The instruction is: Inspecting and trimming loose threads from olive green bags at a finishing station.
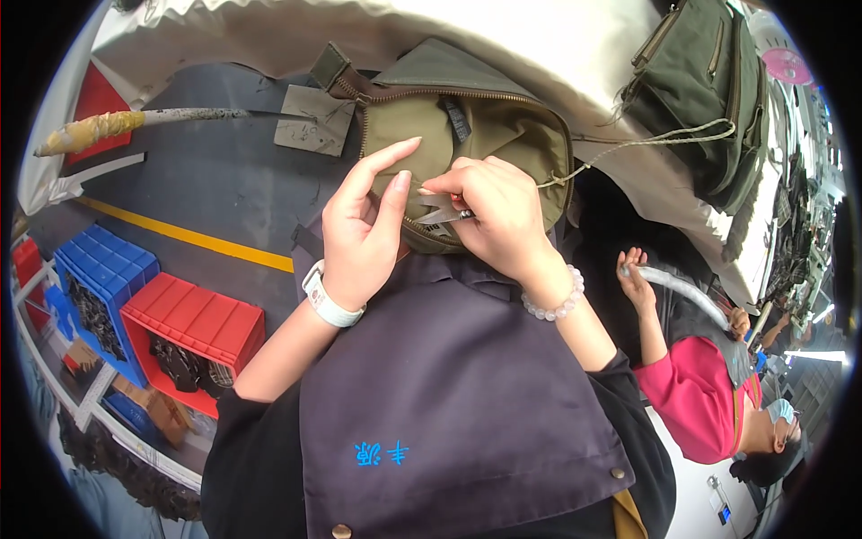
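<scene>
One open olive bag (507, 126) lies beneath the fingers: the left hand's (364, 225) thumb and forefinger spread, the right hand's (503, 216) curled around metal snips (438, 216). Well left stand a blue crate (101, 249) and red crate (197, 316); beyond, white cloth (503, 27); right, a co-worker (696, 395).

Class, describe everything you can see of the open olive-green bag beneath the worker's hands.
The bag is olive green and looks like fabric, with a paler, creased lining bearing a dark label strip. A zipper with metallic-looking teeth curves around its gaping mouth, which faces the camera; a short end tab juts out at upper left. A thin cord runs from its right side. The left hand and right hand are over the opening; any contact is unclear.
</scene>
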A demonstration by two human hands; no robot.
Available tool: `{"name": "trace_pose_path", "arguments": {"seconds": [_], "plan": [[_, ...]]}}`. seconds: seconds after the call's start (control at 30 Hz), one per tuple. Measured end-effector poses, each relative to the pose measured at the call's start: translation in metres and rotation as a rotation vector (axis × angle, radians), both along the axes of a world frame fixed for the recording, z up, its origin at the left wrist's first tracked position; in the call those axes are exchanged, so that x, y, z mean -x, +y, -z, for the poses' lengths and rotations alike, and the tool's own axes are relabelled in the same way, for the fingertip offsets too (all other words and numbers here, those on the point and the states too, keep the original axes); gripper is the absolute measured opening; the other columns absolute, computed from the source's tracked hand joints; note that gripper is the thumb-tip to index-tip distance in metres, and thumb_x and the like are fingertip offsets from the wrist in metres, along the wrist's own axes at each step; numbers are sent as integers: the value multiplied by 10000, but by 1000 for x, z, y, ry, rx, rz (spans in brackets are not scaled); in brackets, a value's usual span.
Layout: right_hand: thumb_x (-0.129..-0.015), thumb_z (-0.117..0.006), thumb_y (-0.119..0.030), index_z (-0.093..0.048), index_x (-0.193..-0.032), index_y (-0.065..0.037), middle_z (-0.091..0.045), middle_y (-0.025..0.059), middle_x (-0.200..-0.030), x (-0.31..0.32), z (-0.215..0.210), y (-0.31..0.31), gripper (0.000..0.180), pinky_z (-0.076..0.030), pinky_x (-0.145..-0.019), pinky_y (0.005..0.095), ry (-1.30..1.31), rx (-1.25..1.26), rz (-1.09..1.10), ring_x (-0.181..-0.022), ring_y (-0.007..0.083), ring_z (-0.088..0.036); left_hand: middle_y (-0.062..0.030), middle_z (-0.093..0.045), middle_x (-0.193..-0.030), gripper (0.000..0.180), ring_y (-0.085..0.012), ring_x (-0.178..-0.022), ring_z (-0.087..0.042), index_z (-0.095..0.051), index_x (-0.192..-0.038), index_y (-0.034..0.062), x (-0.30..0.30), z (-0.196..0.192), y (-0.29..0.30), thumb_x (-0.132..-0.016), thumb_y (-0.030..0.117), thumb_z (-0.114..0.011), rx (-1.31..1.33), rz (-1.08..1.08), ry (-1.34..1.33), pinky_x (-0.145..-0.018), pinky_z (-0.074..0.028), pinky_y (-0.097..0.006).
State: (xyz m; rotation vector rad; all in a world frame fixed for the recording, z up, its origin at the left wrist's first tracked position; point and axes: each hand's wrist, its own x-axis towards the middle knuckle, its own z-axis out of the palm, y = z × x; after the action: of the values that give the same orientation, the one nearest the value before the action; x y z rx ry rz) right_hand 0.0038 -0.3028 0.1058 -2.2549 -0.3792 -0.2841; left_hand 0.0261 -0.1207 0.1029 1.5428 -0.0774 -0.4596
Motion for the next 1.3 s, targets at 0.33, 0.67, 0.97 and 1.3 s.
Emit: {"name": "trace_pose_path", "arguments": {"seconds": [0.33, 0.67, 0.97, 1.3], "plan": [[-775, -824, -213, -653, -1215, -35, -662, 92, -928, 10, -17, -7, 504, -498, -679, 308, 242, -178, -146, -740, 204, -614, -38, -643, -1182, 314, -39, -950, -573, -596, -1330, -19, -9, 2, 4, -1023, 40, -566, 73, 29, 51, -828, -472, -205], [-821, -818, -80, -684, -933, 3, -728, 91, -848, 21, -8, -14, 193, -560, -622, 262, 260, -236, 153, -707, 171, -716, -63, -653, -1274, 313, -83, -1137, -569, -613, -1320, -13, -10, 1, 3, -1013, 37, -580, 153, 22, 25, -974, -436, -232], [-815, -825, -91, -682, -915, 2, -730, 87, -842, 17, -9, -10, 198, -554, -610, 267, 267, -256, 126, -687, 169, -707, -17, -649, -1199, 322, -5, -887, -515, -615, -1331, 2, -9, 2, 2, -1011, 30, -585, 170, 29, 44, -795, -425, -173], [-822, -816, -108, -685, -916, -13, -727, 80, -836, 15, -12, -10, 187, -543, -593, 282, 270, -184, 113, -669, 183, -698, -73, -646, -1283, 331, -96, -1160, -570, -613, -1316, -28, -10, -1, 0, -987, 14, -614, 176, 40, 57, -996, -443, -246]]}}
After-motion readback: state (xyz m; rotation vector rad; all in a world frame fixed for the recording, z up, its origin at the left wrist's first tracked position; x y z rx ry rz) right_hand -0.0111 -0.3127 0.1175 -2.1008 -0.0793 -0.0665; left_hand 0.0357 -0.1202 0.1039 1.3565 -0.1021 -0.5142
